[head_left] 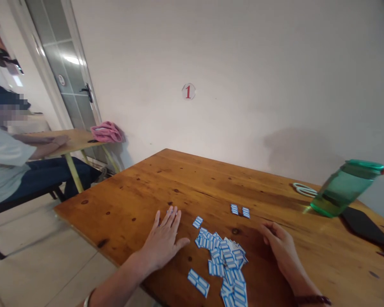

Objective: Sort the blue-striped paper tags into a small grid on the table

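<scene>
A loose heap of small blue-and-white label pieces [225, 256] lies on the wooden table [185, 170] between my hands. My left hand [163, 241] rests palm down to the left of the heap, fingers stretched out; bits of blue and white show between its fingers. To the right of the heap, my right hand [280, 243] is curled, its fingers bent inward, and whatever they may hold is hidden. Beyond the heap lie a pair of labels [240, 211] side by side and a single label [197, 222]. Another label piece [198, 282] sits at the near left of the heap.
At the right stand a green translucent bottle [347, 187], a white coiled cable [304, 189] and a flat black object [368, 228]. A person [6, 157] sits left at another table [73, 138] with a pink cloth [107, 131]. A wall [243, 85] rises behind.
</scene>
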